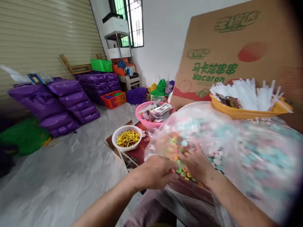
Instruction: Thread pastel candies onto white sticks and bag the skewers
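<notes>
A large clear plastic bag (pixel 248 151) full of small pastel ring-shaped pieces (pixel 184 171) lies in front of me. Both hands are at its open mouth. My left hand (pixel 157 171) has its fingers curled at the bag's edge among the pieces. My right hand (pixel 197 165) reaches into the opening with fingers bent over the coloured rings. What either hand grips is hidden. A white bowl of yellow twist ties (pixel 127 138) stands just left of the bag.
A pink basket (pixel 142 110) of packets sits behind the bowl. An orange tray (pixel 236 112) holds white sticks, before a tall cardboard box (pixel 236 47). Purple sacks (pixel 59 104), a red crate (pixel 115 100) and shelving (pixel 118 34) stand across the grey floor.
</notes>
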Demonstrator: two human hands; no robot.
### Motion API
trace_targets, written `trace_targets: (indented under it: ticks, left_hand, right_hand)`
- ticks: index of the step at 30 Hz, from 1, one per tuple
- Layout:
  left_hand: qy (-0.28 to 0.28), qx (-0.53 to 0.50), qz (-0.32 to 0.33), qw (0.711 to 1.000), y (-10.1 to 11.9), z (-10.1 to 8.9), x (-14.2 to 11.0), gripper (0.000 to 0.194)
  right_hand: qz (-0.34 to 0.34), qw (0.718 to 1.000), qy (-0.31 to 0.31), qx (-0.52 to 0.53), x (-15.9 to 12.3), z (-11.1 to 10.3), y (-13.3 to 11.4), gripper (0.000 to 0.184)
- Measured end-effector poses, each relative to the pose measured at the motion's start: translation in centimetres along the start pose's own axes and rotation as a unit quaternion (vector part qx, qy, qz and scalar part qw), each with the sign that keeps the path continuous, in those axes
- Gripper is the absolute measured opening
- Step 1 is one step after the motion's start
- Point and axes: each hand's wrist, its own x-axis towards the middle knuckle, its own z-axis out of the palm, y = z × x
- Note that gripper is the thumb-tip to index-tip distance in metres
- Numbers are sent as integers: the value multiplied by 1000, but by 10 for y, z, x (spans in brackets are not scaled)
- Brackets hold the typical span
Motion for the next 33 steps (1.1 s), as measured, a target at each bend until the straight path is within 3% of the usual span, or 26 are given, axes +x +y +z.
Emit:
trace_targets:
  ticks: [2, 3, 5, 6, 8, 10, 12, 13, 16, 19, 24, 26, 29, 30, 31, 33]
  left_hand:
    - [22, -127, 4, 992, -22, -14, -22, 22]
    - [77, -157, -41, 984, -36, -20, -31, 26]
    - [234, -83, -179, 952, -63, -30, -43, 29]
    - [273, -8, -232, 934, -76, -32, -45, 27]
    - [302, 148, -301, 893, -96, -33, -42, 26]
    - [313, 268, -360, 837, -110, -33, -39, 34]
    - [332, 322, -437, 771, -122, -36, -41, 49]
    - [328, 309, -477, 755, -129, -38, -44, 53]
    - [262, 178, -546, 775, -153, -46, -57, 49]
    - [262, 135, -531, 795, -175, -49, -65, 46]
    - [273, 155, -497, 809, -184, -45, -66, 49]
    - [334, 214, -475, 785, -176, -48, -64, 48]
    - [477, 251, -396, 743, -152, -57, -42, 46]
    - [500, 229, -362, 752, -142, -61, -28, 41]
    - [484, 204, -323, 787, -132, -64, -10, 35]
    - [388, 168, -239, 874, -118, -69, 35, 27]
  right_hand:
    - [24, 998, -52, 16, -22, 20, 14, 48]
    - [19, 997, -63, 30, -29, 19, 20, 44]
    - [-3, 997, -55, 59, -28, -4, 22, 29]
    - [-12, 997, -26, 71, -16, -23, 17, 24]
    - [-5, 994, 41, 97, 26, -62, -3, 25]
    - [20, 990, 38, 133, 84, -84, -31, 29]
    - [18, 987, -30, 159, 141, -80, -58, 27]
    - [18, 985, -50, 165, 166, -68, -68, 23]
    - [21, 979, -90, 184, 219, -19, -82, 23]
    - [38, 975, -99, 197, 243, 19, -80, 35]
    - [44, 975, -98, 194, 241, 35, -73, 31]
    - [25, 979, -80, 188, 229, 30, -71, 34]
    - [-4, 981, -45, 190, 203, 15, -60, 44]
    - [-9, 981, -35, 192, 195, 8, -52, 40]
    - [-9, 980, -24, 195, 187, 1, -43, 29]
    - [27, 980, 9, 196, 173, -13, -18, 10]
